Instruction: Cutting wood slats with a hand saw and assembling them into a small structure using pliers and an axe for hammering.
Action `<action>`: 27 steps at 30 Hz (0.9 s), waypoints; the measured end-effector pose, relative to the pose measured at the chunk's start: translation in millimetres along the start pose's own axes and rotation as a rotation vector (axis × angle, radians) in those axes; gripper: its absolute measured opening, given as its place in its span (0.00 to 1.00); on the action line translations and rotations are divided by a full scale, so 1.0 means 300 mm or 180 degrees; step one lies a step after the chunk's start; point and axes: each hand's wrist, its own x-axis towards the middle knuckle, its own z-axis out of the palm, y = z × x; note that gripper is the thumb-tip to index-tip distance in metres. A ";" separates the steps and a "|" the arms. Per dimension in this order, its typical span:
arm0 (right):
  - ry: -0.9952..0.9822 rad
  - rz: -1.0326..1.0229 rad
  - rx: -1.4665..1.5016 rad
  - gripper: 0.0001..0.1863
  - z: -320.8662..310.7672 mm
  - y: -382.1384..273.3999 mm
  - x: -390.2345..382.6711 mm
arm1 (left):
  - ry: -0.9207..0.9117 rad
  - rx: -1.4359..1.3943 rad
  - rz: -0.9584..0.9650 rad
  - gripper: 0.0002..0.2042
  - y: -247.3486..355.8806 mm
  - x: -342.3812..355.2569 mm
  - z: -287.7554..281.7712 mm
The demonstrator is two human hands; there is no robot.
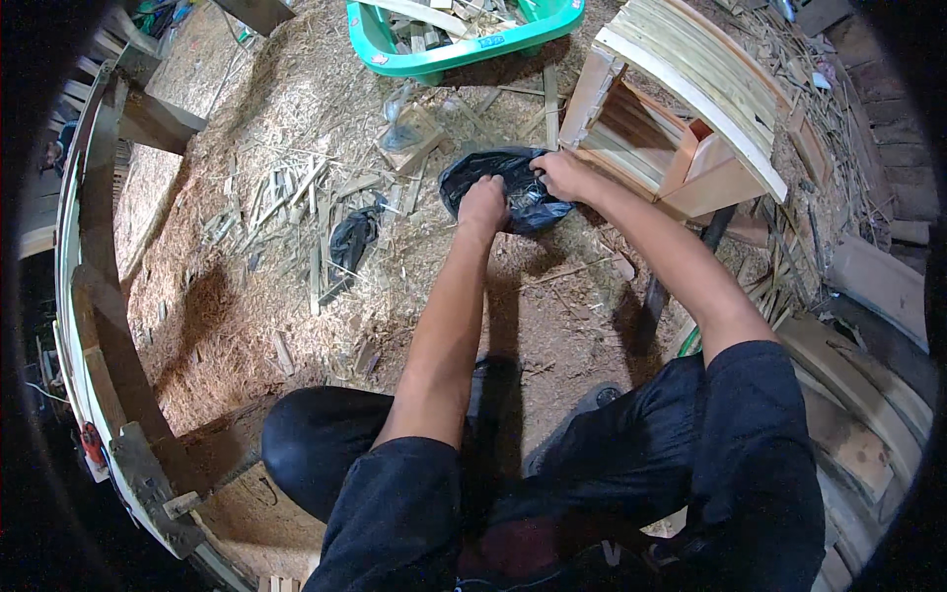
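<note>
A black plastic bag [541, 217] rests on the sawdust-covered ground ahead of me, its mouth spread wide. My right hand [560, 176] is closed on the bag's rim at its far right side. At the left part of the mouth is my left hand [483, 204], fingers curled down into the bag. Its fingertips are hidden, so I cannot see what they hold. Some small shiny pieces show inside the bag between my hands, too small to name.
A wooden box-like piece with slats [681, 138] stands to the right of the bag. Beyond is a green plastic tub [473, 51] with wood scraps. A wooden block [412, 140] and another black plastic bag [352, 239] lie to the left. A long wooden frame [99, 247] edges the left side.
</note>
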 end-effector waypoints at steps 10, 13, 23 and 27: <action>0.0783 0.0317 0.1005 0.08 -0.057 -0.110 -0.031 | -0.0350 -0.2074 -0.0291 0.11 -0.096 0.005 -0.030; 0.1235 -0.0246 0.0916 0.07 -0.030 -0.129 -0.061 | -0.0156 -0.1976 -0.0516 0.11 -0.077 0.005 -0.018; 0.1046 -0.0403 0.0707 0.07 0.113 -0.094 -0.097 | 0.0559 -0.1699 -0.0691 0.12 -0.018 -0.051 -0.002; 0.1015 -0.0406 0.0763 0.08 0.141 -0.112 -0.087 | 0.0476 -0.1762 -0.0934 0.13 0.002 -0.059 -0.016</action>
